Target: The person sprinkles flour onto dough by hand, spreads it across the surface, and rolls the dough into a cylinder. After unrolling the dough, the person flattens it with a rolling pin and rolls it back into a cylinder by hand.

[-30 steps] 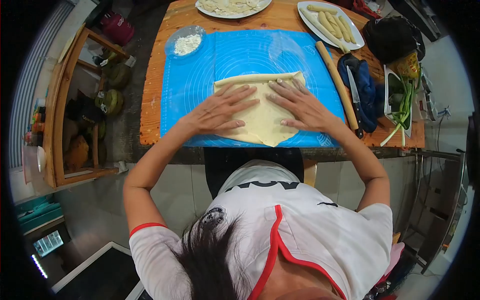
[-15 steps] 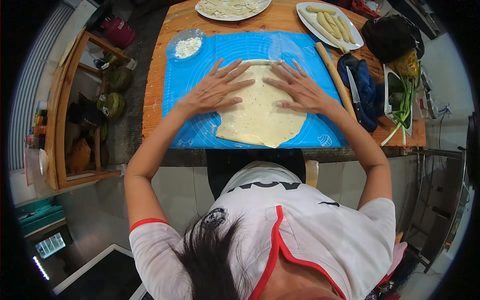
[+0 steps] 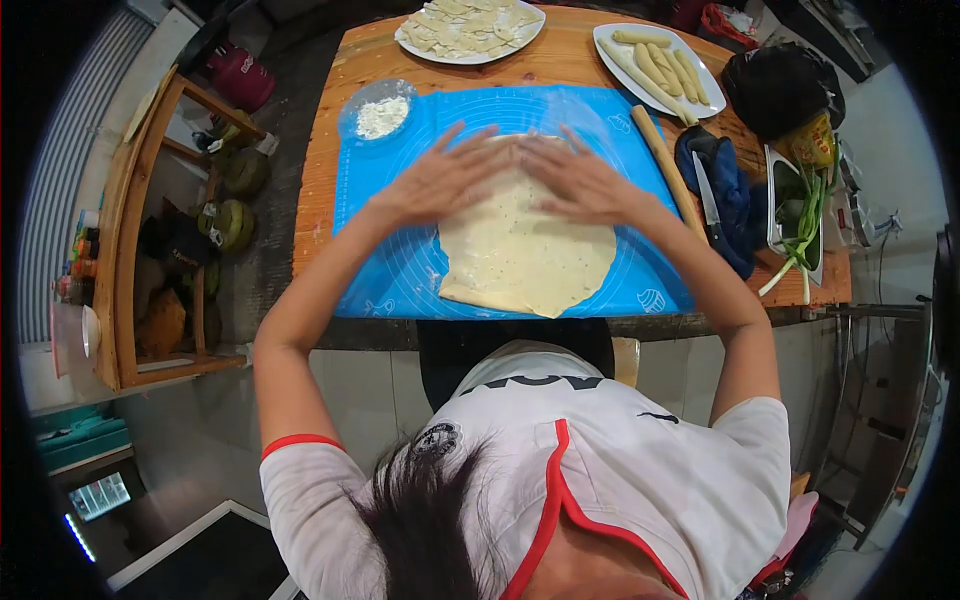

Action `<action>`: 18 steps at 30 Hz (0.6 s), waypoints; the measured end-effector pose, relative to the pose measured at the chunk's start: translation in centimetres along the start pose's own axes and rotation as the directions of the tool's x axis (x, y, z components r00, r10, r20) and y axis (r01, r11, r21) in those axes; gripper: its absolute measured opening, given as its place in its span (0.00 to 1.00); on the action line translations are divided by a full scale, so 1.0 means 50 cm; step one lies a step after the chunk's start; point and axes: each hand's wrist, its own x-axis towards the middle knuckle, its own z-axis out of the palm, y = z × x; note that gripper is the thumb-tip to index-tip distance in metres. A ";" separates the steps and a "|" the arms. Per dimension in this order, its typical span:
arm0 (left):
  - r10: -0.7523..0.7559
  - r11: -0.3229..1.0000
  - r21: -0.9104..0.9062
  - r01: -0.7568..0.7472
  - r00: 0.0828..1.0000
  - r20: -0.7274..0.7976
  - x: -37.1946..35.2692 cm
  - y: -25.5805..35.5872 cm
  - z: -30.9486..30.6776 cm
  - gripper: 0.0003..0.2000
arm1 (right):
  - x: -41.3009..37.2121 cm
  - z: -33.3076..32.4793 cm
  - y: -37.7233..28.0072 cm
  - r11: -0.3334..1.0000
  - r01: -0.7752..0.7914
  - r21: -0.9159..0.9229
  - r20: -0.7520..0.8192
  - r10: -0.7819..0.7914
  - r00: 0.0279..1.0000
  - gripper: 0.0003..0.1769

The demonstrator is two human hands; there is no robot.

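Observation:
A flat sheet of speckled dough (image 3: 530, 255) lies on the blue mat (image 3: 385, 275), its lower edge close to the table's front. My left hand (image 3: 438, 178) is over the dough's upper left part, fingers spread and blurred by motion. Over the upper right part is my right hand (image 3: 580, 180), also blurred, with its fingers apart. Nothing shows in either hand. Whether the palms touch the dough cannot be made out. The far edge of the sheet is partly hidden by my fingers.
A bowl of flour (image 3: 382, 117) stands at the mat's upper left corner. A rolling pin (image 3: 668, 170), a knife (image 3: 706, 190) and green onions (image 3: 808, 220) lie to the right. Behind are a plate of dough pieces (image 3: 470, 32) and a plate of dough rolls (image 3: 655, 70).
Both hands have moved closer together over the top of the dough and are now blurred. The whole table sits slightly lower in the view.

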 end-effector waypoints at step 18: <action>-0.045 0.987 -0.154 0.051 0.998 0.036 -0.001 0.012 0.011 0.36 | 0.008 -0.006 -0.014 0.991 -0.108 0.084 0.046 0.105 0.993 0.43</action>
